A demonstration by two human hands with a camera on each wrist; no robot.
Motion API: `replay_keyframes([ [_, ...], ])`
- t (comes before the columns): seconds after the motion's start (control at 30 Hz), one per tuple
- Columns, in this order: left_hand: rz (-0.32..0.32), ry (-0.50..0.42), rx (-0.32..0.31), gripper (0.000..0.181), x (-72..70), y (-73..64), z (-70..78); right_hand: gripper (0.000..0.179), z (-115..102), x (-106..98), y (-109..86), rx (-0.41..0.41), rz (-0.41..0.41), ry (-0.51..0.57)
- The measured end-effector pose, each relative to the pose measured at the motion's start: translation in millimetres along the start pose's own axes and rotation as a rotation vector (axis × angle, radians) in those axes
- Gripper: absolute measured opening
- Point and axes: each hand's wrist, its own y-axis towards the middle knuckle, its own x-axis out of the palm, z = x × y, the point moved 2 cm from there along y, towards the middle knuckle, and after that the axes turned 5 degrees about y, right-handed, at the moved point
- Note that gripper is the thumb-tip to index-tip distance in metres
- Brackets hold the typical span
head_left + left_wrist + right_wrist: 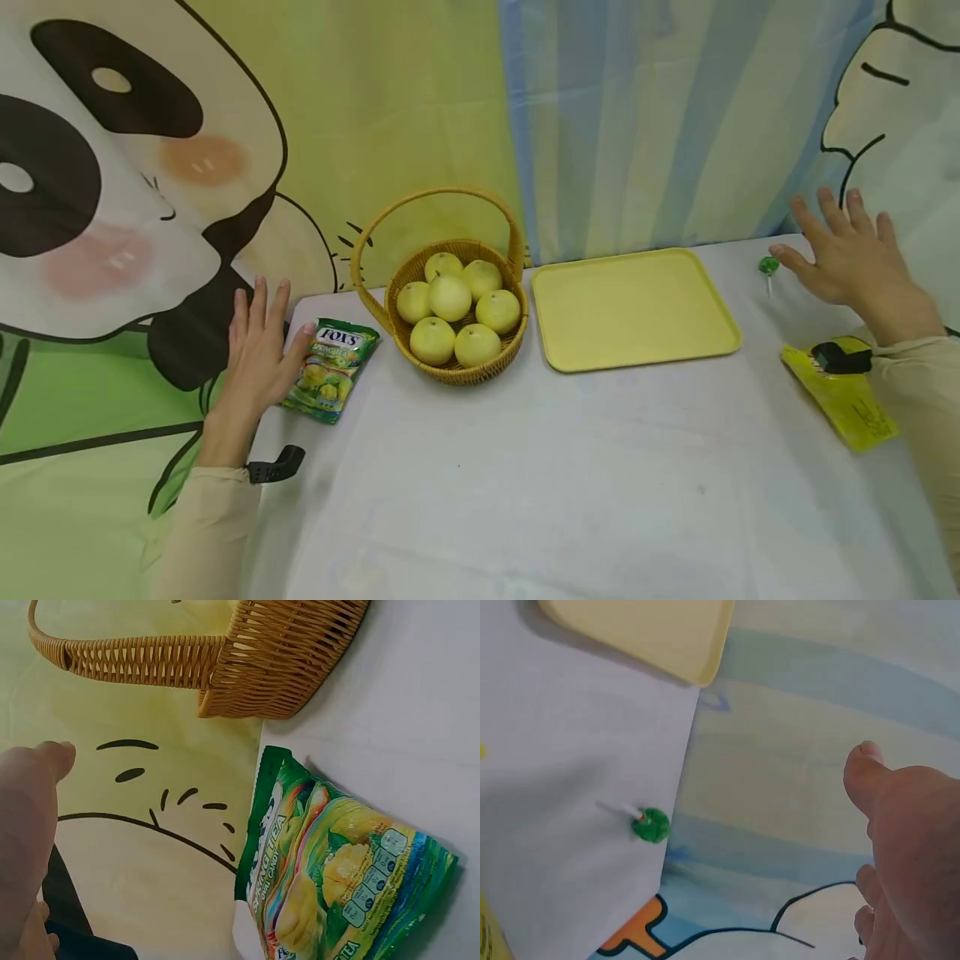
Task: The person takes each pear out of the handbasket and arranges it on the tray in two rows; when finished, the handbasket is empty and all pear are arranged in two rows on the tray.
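Observation:
My left hand (260, 354) is held with fingers spread beside a green bag of Fox's candy (332, 371), its thumb overlapping the bag's edge in the head view. In the left wrist view the same candy bag (337, 870) lies flat on the table, apart from the thumb (30, 802). At the far right, my right hand (855, 254) has its fingers spread and holds nothing. Close by its thumb is a green lollipop (768, 265) with a white stick. Partly under the right wrist in the head view lies a yellow packet (840, 392).
A wicker basket (457, 377) with a tall handle holds several pale yellow-green round fruits (450, 297). To its right lies a yellow rectangular tray (637, 312). The white tablecloth (510, 483) meets a printed curtain (405, 100) at the back.

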Motion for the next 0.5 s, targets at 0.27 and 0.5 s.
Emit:
replay_keyframes([
  [0.27, -0.041, -0.107, 0.066, 0.089, 16.9, 19.3, 11.7, 0.076, -59.3, 13.5, 12.4, -0.283, 0.112, 0.125],
  [0.5, -0.085, -0.687, 0.089, 0.084, 70.8, 39.7, 44.7, 0.062, -173.4, 34.9, 20.2, -0.561, 0.148, 0.453],
])
